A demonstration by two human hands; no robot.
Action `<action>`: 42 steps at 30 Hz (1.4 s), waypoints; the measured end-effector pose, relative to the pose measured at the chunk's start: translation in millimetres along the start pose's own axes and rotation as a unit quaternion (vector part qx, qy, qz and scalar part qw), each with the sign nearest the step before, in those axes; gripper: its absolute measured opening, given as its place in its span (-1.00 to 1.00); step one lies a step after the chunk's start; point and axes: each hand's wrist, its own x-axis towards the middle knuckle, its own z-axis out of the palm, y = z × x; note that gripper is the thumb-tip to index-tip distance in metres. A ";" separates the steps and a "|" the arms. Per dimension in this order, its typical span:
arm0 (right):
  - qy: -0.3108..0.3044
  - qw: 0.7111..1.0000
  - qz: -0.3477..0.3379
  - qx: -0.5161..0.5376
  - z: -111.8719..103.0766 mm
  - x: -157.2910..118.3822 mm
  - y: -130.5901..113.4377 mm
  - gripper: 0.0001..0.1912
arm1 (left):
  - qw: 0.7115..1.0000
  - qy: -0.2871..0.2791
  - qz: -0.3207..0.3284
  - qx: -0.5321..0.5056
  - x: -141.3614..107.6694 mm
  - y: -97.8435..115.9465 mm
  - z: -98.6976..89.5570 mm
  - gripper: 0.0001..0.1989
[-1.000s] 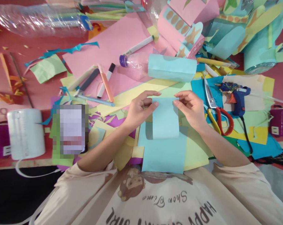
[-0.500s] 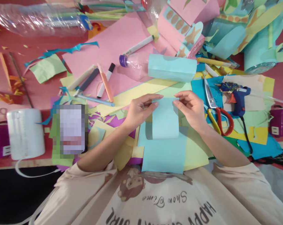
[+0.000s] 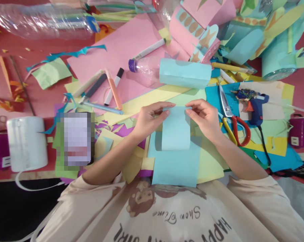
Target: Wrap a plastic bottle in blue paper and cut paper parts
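Observation:
A small light-blue paper strip [image 3: 176,131] hangs between my two hands, held by its far corners. My left hand [image 3: 153,117] pinches the far left corner between thumb and fingers. At the far right corner, my right hand [image 3: 203,117] pinches the same way. The strip's near end curves down over a larger light-blue sheet [image 3: 177,169] lying on the table edge. Just beyond my hands lies a plastic bottle [image 3: 146,69] with a purple cap, its body wrapped in light-blue paper [image 3: 184,73].
To the right lie scissors [image 3: 233,121] with red and yellow handles and a blue glue gun [image 3: 257,107]. Several markers [image 3: 113,87] rest on pink paper [image 3: 119,50]. A blurred-out phone [image 3: 77,139] and a white case [image 3: 27,144] are at left. Paper crafts [image 3: 277,57] crowd the far right.
The paper strip has shifted very slightly left and nearer to me. My right hand has moved a little left with it; my left hand is almost still.

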 end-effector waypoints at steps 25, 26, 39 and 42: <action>0.124 0.989 -0.075 -0.042 -20.3 8.0 -4.1 -0.75 | 0.995 -0.081 -0.038 0.033 1.4 8.6 -3.1 -0.53; 0.136 0.986 -0.084 -0.044 -23.4 9.3 -3.3 -0.75 | 0.997 -0.067 -0.034 0.031 1.9 8.4 -3.4 -0.55; 0.106 0.990 -0.077 -0.053 -27.5 15.3 1.0 -0.68 | 0.981 0.178 0.062 -0.043 15.1 -13.6 -18.2 -0.67; 0.090 0.992 -0.068 -0.061 -24.8 14.1 1.6 -0.64 | 0.979 0.193 0.029 -0.061 17.8 -16.3 -23.1 -0.66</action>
